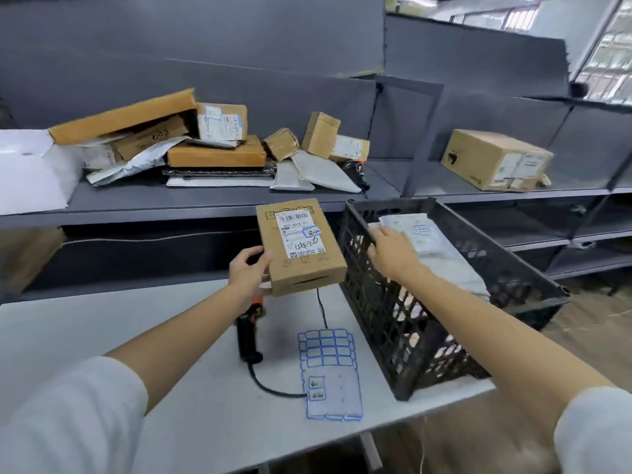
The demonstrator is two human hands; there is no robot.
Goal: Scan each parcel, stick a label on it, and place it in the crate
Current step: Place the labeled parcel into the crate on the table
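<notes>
My left hand (249, 268) grips the near left edge of a small brown cardboard parcel (309, 268) and holds it above the white table. The parcel bears a white shipping label and a small blue-framed sticker. My right hand (393, 249) hovers over the near left rim of the black plastic crate (410, 330), its fingers spread and holding nothing. White poly-mailer parcels (427, 241) lie inside the crate. A black and orange handheld scanner (248, 333) lies on the table below the parcel. Beside it lies a sheet of blue-framed labels (328, 371).
A pile of cardboard boxes and grey mailers (212, 148) sits on the dark shelf behind the table. A larger box (496, 160) stands on the shelf at the right. The scanner's black cable (273, 388) curls across the white table (85, 336).
</notes>
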